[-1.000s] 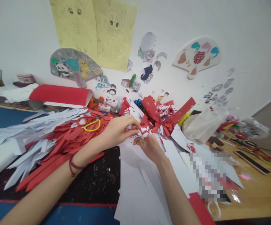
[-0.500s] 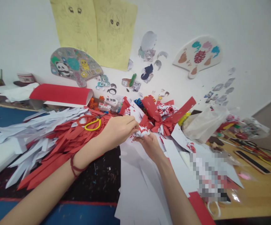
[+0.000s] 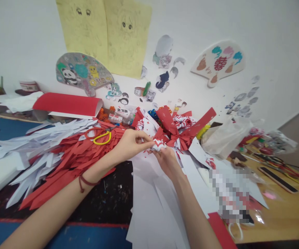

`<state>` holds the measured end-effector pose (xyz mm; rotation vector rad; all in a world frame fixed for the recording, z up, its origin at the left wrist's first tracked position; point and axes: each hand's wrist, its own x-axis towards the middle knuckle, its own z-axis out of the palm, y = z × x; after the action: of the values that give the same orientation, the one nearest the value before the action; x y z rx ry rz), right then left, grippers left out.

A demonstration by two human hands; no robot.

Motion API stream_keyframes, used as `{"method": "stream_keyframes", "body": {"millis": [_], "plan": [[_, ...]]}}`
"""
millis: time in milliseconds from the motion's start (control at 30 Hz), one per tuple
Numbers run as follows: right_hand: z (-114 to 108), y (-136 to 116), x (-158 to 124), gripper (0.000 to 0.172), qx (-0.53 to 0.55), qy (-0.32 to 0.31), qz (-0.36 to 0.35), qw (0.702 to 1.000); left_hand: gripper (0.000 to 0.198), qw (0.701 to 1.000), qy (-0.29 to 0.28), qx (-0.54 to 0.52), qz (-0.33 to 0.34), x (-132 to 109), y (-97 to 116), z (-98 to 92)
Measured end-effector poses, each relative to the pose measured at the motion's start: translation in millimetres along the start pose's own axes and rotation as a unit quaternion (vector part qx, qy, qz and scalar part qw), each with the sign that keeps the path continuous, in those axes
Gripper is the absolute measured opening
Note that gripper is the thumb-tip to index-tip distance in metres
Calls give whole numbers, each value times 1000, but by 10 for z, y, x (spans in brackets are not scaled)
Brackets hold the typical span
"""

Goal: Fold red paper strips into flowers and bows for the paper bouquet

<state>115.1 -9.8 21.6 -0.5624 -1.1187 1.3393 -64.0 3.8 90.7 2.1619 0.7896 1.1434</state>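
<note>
My left hand (image 3: 132, 144) pinches the left side of a small red-and-white folded paper piece (image 3: 159, 144) between thumb and fingertips. From below and to the right, my right hand (image 3: 168, 161) grips the same piece. Its folds look zigzag, though the fingers cover part of it. Just behind it sit red and white paper bows (image 3: 182, 136). Long white paper sheets (image 3: 153, 200) spread out beneath my hands. Left of my left wrist lies a heap of red paper strips (image 3: 74, 155), with yellow-and-red-handled scissors (image 3: 105, 139) on top.
White paper strips (image 3: 51, 138) pile up at the left beside a white block (image 3: 1, 178). A red paper roll (image 3: 68, 103) lies along the wall. At the right are a plastic bag (image 3: 227, 138), a phone-like dark slab (image 3: 278, 180) and tangled cables (image 3: 284, 166).
My left hand has turned and its fingers have extended, pinching the paper piece's left edge. More of the folds show now. My right hand has barely shifted.
</note>
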Motion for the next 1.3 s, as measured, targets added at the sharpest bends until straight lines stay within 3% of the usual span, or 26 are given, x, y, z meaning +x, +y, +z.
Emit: {"method": "stream_keyframes", "body": {"millis": [133, 267, 467, 633, 767, 867, 967, 1067, 1300], "plan": [[20, -10, -19, 25, -21, -21, 3, 1000, 21, 988, -73, -119, -65, 37, -62, -46], [35, -7, -27, 24, -31, -27, 8, 999, 18, 991, -83, -89, -48, 37, -95, -83], [47, 0, -31, 23, -36, -25, 10, 999, 17, 995, -55, 83, 30, 12, -74, -74], [56, -2, -33, 23, -36, -15, 8, 999, 14, 959, -15, 271, 76, -33, -34, 4], [70, 10, -34, 21, -16, -5, -2, 1000, 14, 937, 12, 334, 103, -62, -22, 75], [63, 17, -31, 18, -1, -12, 6, 1000, 13, 952, 19, 296, 77, -59, -29, 102], [47, 10, -25, 18, -4, -19, 7, 1000, 13, 982, 17, 183, 31, -32, -43, 84], [36, -4, -21, 24, -6, -18, 14, 1000, 15, 995, 13, 99, 20, -1, -45, 37], [33, -25, -25, 24, -3, -38, 10, 999, 15, 995, -8, 89, 46, 3, -9, -4]]}}
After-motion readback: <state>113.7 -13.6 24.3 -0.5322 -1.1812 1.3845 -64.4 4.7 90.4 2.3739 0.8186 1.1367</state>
